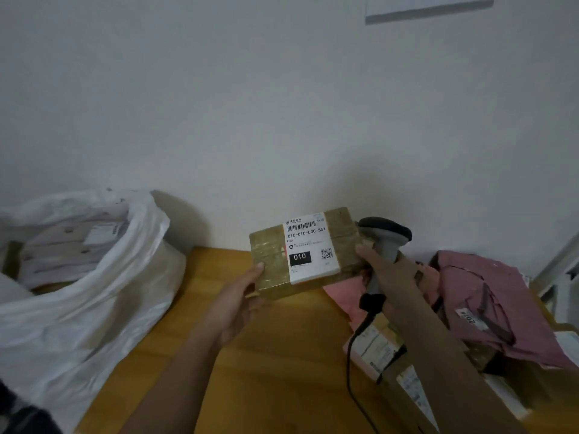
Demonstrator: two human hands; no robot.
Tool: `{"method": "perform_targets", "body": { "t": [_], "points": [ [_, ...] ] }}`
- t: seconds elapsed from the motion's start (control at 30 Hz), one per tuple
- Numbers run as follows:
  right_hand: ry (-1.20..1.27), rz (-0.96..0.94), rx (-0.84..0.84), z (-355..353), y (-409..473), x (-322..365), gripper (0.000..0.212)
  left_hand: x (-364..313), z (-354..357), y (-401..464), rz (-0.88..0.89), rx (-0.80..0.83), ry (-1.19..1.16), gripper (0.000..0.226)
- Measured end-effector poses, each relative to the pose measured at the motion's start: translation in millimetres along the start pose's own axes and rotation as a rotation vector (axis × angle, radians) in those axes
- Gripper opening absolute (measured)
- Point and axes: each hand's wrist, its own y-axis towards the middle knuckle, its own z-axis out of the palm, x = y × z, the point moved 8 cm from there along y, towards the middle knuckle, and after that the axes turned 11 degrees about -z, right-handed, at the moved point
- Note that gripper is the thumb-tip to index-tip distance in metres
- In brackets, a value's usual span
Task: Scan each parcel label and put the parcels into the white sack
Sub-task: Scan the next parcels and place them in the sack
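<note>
Both forearms enter from the lower edge, crossing a wooden table. The left hand grips the near left corner of the box, thumb on the top face, fingers curled beneath and out of sight. The right hand holds the scanner by its handle; its thumb also presses the box's right edge. Whether the remaining fingers close fully round the handle cannot be told — the hand's back hides them.

The box is held clear of the table, between the two hands, tilted with its label facing the camera. Judged purpose: to present the barcode squarely for reading. The scanner's head, however, sits behind the box's right end and is not aimed at the label, so the scan appears either not yet made or finished; which, the frame does not show.

The sack stands open at the left, just off the table's edge, with several parcels already inside — placed within easy reach of the left hand. The unscanned pile, pink mailers and boxes, lies at the right, partly behind the right forearm.

The scanner's cable runs off the bottom edge. The pile's far side is cut by the frame. The label's small print is illegible.
</note>
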Motion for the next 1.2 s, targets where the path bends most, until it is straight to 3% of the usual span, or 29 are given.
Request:
{"method": "perform_targets", "body": {
  "t": [0.1,0.23,0.37,0.53,0.67,1.2],
  "points": [
    [-0.013,0.07,0.031,13,-3,-9,0.034,6,-6,-4,-0.036,0.088,-0.114,0.047],
    [-0.25,0.095,0.019,22,-1,-2,0.045,5,-31,-1,0.017,-0.025,-0.115,0.055],
    [-0.218,0.04,0.052,38,-8,23,0.04,9,-58,3,0.03,-0.177,-0.119,0.06],
    [-0.138,-0.011,0.384,68,-44,68,0.018,15,-73,8,0.03,-0.27,-0.122,0.06],
    [-0.192,-0.102,0.504,78,-69,103,0.025,20,-77,8,0.03,-0.271,-0.156,0.063],
    [-0.199,-0.199,0.511,59,-95,157,0.028,33,-75,-3,0.034,-0.305,-0.202,0.067]
  ]
}}
